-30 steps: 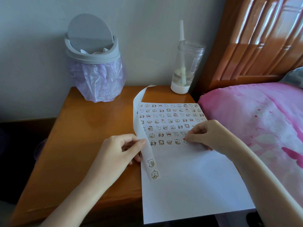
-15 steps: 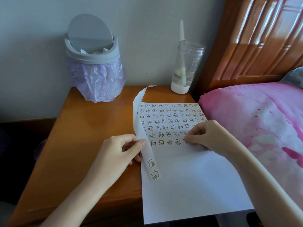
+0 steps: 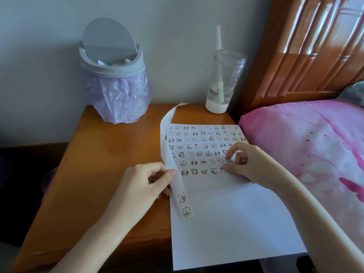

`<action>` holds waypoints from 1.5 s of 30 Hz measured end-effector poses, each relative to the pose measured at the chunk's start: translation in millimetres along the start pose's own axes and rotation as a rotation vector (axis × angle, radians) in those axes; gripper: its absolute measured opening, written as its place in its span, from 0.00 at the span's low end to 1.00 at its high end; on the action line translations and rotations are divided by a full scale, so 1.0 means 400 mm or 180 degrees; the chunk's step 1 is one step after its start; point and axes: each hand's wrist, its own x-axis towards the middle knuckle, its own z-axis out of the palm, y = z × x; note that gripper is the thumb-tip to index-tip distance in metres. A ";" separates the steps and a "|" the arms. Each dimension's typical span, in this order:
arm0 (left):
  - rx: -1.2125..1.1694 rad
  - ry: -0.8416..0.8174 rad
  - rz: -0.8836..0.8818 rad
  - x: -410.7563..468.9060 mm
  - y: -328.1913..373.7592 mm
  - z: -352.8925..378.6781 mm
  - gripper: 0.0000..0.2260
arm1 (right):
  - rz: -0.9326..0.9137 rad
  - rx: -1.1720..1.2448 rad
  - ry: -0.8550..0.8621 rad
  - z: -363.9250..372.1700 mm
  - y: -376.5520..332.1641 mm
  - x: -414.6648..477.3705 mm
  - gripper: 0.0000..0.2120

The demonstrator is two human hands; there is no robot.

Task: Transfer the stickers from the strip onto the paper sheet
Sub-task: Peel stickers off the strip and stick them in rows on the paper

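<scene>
The limp-looking strip (image 3: pixel 167 138) is pinched by the left hand (image 3: pixel 141 188) at the left edge of the paper sheet (image 3: pixel 226 223); its two stickers (image 3: pixel 181 197) should be lifted by a corner. The right hand (image 3: pixel 248 164) is loosely curled, nothing held.

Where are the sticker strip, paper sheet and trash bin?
sticker strip (image 3: pixel 167 154): head view, bare middle stretch of the backing.
paper sheet (image 3: pixel 226 223): head view, blank lower half.
trash bin (image 3: pixel 113 70): head view, grey rim.

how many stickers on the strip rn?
2: upper sticker just below the left hand, lower sticker at the strip's near end. The thumb may hide another.
</scene>
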 end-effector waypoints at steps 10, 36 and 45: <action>-0.0151 0.0063 -0.0041 0.003 -0.002 0.001 0.07 | -0.0233 -0.0095 0.0253 0.013 -0.021 -0.010 0.04; -0.0749 0.0135 -0.0032 -0.001 0.020 -0.011 0.14 | -0.1068 0.0994 -0.0216 0.110 -0.151 -0.090 0.04; -0.0721 0.0139 -0.0058 0.002 0.014 -0.012 0.14 | -0.1284 0.0771 -0.0136 0.114 -0.149 -0.091 0.04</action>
